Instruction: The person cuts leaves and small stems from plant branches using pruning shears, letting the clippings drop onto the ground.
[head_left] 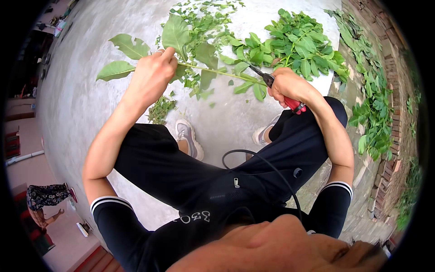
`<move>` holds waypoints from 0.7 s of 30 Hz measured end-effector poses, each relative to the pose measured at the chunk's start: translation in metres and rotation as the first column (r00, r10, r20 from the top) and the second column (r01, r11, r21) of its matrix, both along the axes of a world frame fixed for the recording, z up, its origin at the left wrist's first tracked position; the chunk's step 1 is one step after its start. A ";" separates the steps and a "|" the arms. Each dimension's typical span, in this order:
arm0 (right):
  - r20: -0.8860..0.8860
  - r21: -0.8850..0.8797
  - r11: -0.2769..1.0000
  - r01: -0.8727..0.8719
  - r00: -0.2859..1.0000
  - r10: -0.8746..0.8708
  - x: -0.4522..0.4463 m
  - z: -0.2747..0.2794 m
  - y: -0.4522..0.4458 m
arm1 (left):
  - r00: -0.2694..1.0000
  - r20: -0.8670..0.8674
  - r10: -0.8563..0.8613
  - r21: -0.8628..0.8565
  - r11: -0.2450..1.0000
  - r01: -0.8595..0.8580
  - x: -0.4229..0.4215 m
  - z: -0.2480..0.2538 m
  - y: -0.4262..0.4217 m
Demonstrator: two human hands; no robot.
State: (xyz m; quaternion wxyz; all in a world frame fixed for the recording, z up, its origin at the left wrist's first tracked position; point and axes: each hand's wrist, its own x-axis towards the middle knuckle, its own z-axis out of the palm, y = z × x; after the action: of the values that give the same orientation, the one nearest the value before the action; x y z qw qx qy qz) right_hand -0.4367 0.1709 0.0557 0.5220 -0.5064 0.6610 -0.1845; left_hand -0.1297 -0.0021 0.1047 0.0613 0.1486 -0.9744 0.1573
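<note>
My left hand (154, 72) is closed in a pinch on a leafy branch (206, 69) with broad green leaves. The branch stretches across to the right, and its far end passes by my right hand (292, 86). That hand is wrapped round pruning shears (268, 80) with dark blades and red handles. Their blades point up and left, close to the branch; whether they touch it I cannot tell. Beyond my right hand lies a heap of leafy cuttings (306, 47).
Small cut leaves (213, 22) are scattered over the concrete floor (90, 99). A small clump of clippings (161, 109) lies near my left shoe (188, 136). More leafy branches (374, 113) line the brick edging (394, 131) at right. A black cable (276, 170) crosses my lap. Another person (43, 204) bends at far left.
</note>
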 end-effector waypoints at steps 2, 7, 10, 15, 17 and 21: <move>0.015 0.005 0.998 0.065 0.998 -0.066 0.004 0.003 0.004 | 1.000 0.010 0.017 -0.007 1.000 -0.017 0.001 -0.002 -0.002; 0.004 0.099 0.943 0.316 0.948 -0.318 0.007 0.006 0.004 | 0.998 0.040 0.044 0.035 0.998 -0.046 0.002 -0.003 -0.007; 0.094 0.030 0.927 0.374 0.922 -0.375 -0.004 -0.001 0.000 | 0.997 0.016 0.073 0.039 0.997 -0.073 0.004 -0.003 -0.011; -0.114 -0.002 0.995 0.103 0.988 -0.102 -0.003 0.006 0.000 | 0.993 -0.011 0.115 0.036 0.993 -0.115 0.007 -0.001 -0.015; -0.189 -0.018 0.999 0.026 0.982 -0.029 0.002 0.003 0.001 | 0.994 -0.017 0.108 0.034 0.994 -0.107 0.007 -0.001 -0.015; -0.264 -0.097 0.979 -0.182 0.953 0.151 0.007 0.002 0.000 | 0.997 0.004 0.080 0.035 0.996 -0.081 0.006 0.001 -0.008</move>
State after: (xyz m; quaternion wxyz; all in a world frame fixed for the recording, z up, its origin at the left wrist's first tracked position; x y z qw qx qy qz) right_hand -0.4298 0.1710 0.0577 0.4149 -0.6103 0.6654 -0.1126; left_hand -0.1242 -0.0103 0.1053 0.0508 0.1885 -0.9703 0.1426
